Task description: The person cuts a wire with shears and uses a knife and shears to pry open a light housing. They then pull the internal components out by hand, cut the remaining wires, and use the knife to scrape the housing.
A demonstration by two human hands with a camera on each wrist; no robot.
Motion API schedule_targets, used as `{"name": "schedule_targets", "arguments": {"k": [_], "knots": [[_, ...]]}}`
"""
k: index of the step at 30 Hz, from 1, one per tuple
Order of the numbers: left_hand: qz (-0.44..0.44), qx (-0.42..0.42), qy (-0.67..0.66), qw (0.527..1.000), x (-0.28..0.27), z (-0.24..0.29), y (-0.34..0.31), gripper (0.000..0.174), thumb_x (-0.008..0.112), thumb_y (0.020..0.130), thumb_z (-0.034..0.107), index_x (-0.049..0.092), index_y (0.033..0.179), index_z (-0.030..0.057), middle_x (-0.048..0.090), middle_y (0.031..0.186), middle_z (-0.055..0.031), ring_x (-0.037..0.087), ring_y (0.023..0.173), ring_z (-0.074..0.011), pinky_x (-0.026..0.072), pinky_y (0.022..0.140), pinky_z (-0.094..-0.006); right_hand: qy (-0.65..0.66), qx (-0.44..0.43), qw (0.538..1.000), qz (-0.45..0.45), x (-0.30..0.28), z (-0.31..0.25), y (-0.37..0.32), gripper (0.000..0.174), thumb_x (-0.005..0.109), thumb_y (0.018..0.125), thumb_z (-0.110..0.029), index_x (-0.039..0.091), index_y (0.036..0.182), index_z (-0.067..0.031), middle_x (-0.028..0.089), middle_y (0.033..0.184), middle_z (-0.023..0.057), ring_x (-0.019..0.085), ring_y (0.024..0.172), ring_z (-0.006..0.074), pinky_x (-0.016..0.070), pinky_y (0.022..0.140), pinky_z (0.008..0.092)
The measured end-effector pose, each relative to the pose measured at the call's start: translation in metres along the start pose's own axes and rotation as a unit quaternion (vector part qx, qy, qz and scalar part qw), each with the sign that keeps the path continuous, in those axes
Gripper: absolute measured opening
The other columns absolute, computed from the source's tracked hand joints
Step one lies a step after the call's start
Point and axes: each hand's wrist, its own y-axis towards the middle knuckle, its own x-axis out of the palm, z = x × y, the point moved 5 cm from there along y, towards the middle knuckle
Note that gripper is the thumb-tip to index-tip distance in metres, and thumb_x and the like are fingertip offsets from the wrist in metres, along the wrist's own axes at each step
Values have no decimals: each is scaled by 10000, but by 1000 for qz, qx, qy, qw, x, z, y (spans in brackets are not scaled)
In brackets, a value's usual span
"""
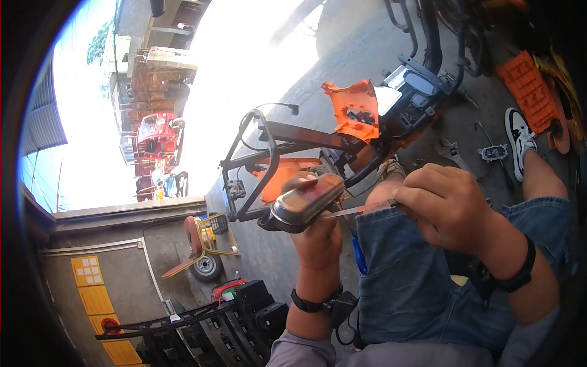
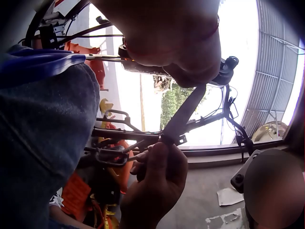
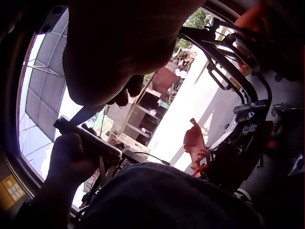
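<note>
My left hand (image 1: 319,241) grips a vehicle lamp (image 1: 309,200) with an amber and red lens and a dark housing, fingers and thumb around its sides. In the right hand (image 1: 445,207) is a knife (image 1: 362,210) with a flat metal blade and a dark handle, pinched near the base of the blade. The blade (image 2: 185,114) reaches toward the left hand, its tip at the lamp's edge. From the right wrist, the lamp (image 3: 97,143) shows as a dark shape above the left hand (image 3: 71,157); the right hand itself is mostly in shadow.
A stripped vehicle frame (image 1: 287,131) with an orange panel (image 1: 353,110) stands in front. A blue-handled tool (image 1: 359,254) lies beside the denim-covered leg. Orange parts (image 1: 531,92) and loose metal parts (image 1: 493,153) are on the floor to the right. Black panels (image 1: 235,330) stand at the lower left.
</note>
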Motion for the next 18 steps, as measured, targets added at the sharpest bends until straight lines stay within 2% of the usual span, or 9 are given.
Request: {"name": "schedule_targets", "arguments": {"k": [1, 8, 11, 13, 18], "knots": [[-1, -3, 3, 1000, 0, -1, -1, 504, 558, 741, -41, 523, 1239, 25, 497, 1225, -84, 577, 1145, -204, 509, 997, -335, 2, 1, 1000, -2, 1, 0, 0, 124, 713, 799, -74, 671, 914, -56, 637, 847, 47, 662, 736, 207, 526, 597, 320], [21, 4, 36, 999, -3, 1, -3, 543, 535, 695, -88, 524, 1229, 10, 489, 1238, -86, 551, 1180, -205, 500, 1001, -310, -2, -5, 1000, -26, 3, 3, 2, 119, 727, 823, -106, 665, 908, -50, 631, 850, 44, 656, 743, 211, 521, 598, 327], [-5, -10, -4, 1000, 0, 1, -3, 584, 497, 661, -117, 523, 1231, 7, 485, 1248, -93, 540, 1198, -207, 502, 1013, -314, -7, -10, 1000, -15, 6, 6, 2, 125, 719, 808, -92, 661, 911, -49, 624, 846, 41, 654, 753, 211, 521, 599, 325], [25, -5, 12, 1000, -3, -1, -3, 626, 456, 624, -137, 519, 1230, 5, 485, 1247, -98, 538, 1209, -212, 500, 1033, -323, -11, -21, 1000, -14, 8, 8, 1, 140, 718, 791, -84, 656, 912, -49, 621, 850, 41, 653, 762, 213, 527, 605, 326], [33, -7, 12, 999, 1, 1, -2, 636, 437, 621, -146, 517, 1234, 3, 481, 1251, -102, 524, 1228, -213, 471, 1067, -325, -7, -9, 1000, -16, 17, 13, -7, 157, 712, 778, -75, 649, 919, -48, 616, 862, 42, 647, 773, 212, 537, 614, 333]]}}
